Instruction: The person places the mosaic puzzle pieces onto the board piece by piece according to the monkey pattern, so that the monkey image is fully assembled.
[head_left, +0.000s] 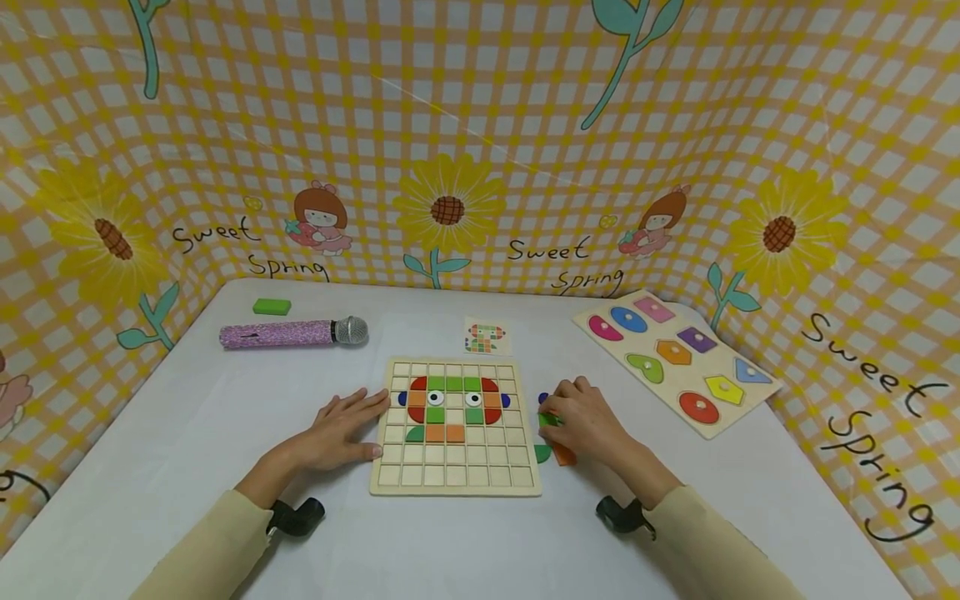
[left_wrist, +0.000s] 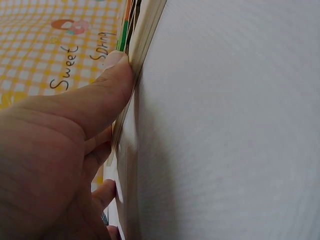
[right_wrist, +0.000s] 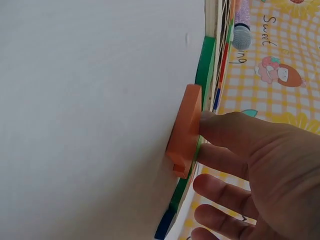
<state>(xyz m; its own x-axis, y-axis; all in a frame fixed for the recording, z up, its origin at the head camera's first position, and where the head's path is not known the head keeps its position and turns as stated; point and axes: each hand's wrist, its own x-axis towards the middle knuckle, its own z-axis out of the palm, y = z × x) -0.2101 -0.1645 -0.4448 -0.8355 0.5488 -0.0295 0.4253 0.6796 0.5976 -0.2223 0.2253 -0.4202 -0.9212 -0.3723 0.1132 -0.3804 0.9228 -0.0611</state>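
Observation:
A wooden grid board carries coloured tiles laid out like a face with two eye discs. My left hand rests at its left edge, fingers extended; in the left wrist view the thumb touches the board's side. Beside the right edge, my right hand pinches a green tile between thumb and forefinger, partly hidden by the fingers. Around it lie orange tiles, a dark green curved piece and a blue piece. In the right wrist view an orange tile stands before the fingertips.
Behind the board lies a small pattern card. A glittery pink microphone and a green block are at the back left. A knobbed shape puzzle occupies the back right. Patterned cloth walls the table's back and sides.

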